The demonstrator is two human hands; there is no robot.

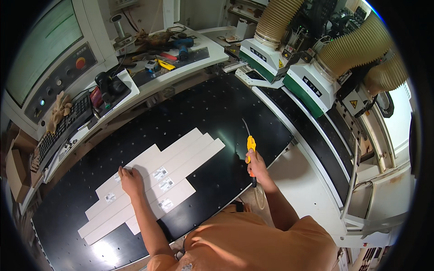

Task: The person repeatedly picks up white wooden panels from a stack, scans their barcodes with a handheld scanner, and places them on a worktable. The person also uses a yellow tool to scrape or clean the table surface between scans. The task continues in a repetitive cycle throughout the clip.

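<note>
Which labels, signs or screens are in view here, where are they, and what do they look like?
Screen: upper left, large, pale green.
Stickers: small white rectangles with dark print on white strips beside left hand.
Warning signs: yellow triangles on machine heads, upper right.
Right hand holds yellow air gun.

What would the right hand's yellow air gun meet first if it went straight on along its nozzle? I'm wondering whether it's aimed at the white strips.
Not the white strips. The right hand points the yellow air gun up the bare black perforated table; further on, probably the green-and-white machine heads, though depth is unclear.

Head-worn fisheye view, steeply down over black machine table [217, 108], close.
</note>
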